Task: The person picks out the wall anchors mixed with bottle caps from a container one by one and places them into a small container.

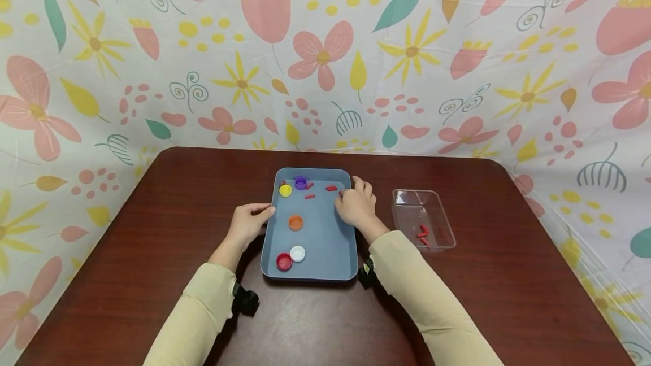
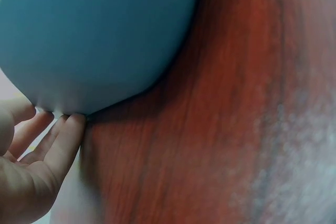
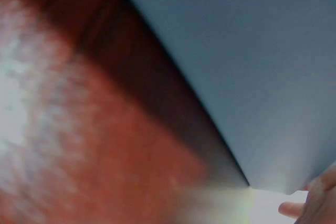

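A blue-grey tray (image 1: 325, 242) lies on the table. My left hand (image 1: 247, 223) holds its left rim, thumb on top; in the left wrist view several fingers (image 2: 65, 140) touch the outer wall. My right hand (image 1: 357, 203) reaches over the right rim, thumb and forefinger pinching what looks like a small red stick (image 1: 341, 192). The other fingers spread outside the rim. Loose red sticks (image 1: 310, 196) lie in the tray's far part, near a purple cap (image 1: 300, 183) and a yellow cap (image 1: 285, 190). Nearer are orange (image 1: 295, 222), white (image 1: 297, 253) and red (image 1: 284, 261) caps.
A clear plastic box (image 1: 447, 225) stands right of the tray, with a few red sticks (image 1: 423, 234) inside. The dark wooden table (image 1: 178, 213) ends at a flower-patterned cloth (image 1: 315, 117) behind it.
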Available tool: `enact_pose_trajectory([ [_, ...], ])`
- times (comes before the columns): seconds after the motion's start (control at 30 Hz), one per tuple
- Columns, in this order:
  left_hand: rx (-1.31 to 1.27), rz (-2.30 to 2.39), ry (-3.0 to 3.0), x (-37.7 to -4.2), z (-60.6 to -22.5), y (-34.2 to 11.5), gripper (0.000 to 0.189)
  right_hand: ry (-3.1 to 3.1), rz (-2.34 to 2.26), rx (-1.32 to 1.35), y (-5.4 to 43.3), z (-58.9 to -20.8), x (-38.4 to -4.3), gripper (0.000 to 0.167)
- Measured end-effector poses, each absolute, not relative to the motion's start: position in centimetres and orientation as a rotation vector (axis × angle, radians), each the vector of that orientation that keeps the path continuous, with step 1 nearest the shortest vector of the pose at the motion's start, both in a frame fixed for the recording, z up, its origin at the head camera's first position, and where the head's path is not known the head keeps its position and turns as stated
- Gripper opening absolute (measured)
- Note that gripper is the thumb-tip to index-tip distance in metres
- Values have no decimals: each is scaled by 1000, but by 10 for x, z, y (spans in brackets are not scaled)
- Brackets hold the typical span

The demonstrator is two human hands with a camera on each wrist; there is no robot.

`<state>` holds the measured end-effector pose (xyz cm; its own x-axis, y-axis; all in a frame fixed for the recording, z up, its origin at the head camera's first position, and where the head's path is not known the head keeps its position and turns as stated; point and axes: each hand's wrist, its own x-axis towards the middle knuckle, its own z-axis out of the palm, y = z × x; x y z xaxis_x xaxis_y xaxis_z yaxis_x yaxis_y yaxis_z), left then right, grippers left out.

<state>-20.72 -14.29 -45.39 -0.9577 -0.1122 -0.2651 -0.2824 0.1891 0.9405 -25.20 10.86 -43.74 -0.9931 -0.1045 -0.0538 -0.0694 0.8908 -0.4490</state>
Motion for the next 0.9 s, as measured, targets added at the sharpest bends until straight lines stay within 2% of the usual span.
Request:
enact_pose_trajectory([
  [0.33, -388, 1895, 2294, -207, -453, -143, 38, 2994, -794, -81, 106, -442, -249, 21],
  [0.6, -386, 1885, 2308, -205, -451, -142, 37, 2992, -840, -19, 105, -444, -251, 22],
  [0.9, -376, 1890, 2317, -204, -452, -142, 37, 3037, -779, -36, 102, -445, -253, 16],
])
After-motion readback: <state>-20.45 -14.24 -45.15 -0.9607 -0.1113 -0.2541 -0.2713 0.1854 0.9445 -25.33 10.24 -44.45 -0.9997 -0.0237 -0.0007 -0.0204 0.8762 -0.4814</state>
